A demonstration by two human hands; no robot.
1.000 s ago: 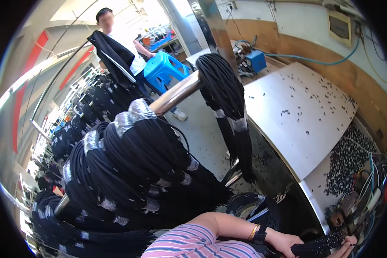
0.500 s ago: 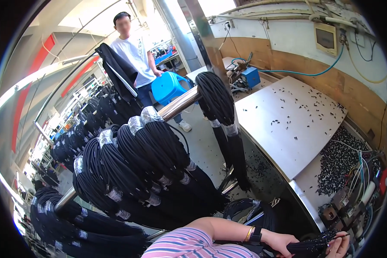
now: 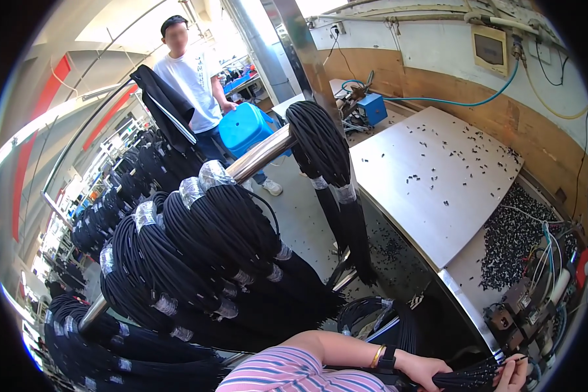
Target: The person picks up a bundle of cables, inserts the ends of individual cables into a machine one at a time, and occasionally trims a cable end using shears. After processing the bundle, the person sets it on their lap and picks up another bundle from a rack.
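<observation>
Grey metal worktop, small black parts scattered across it

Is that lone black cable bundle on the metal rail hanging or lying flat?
Hanging: the cable bundle drapes over the metal rail, both taped ends pointing down.

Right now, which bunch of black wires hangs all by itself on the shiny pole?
Find the shiny metal pole crossing the middle. Most black cable bundles crowd together on its lower left part. The lone bundle hangs at its upper end, beside the grey table, with bare pole between it and the others.

Sunlit workshop with a grey floor, wood-panelled wall and steel table
</observation>
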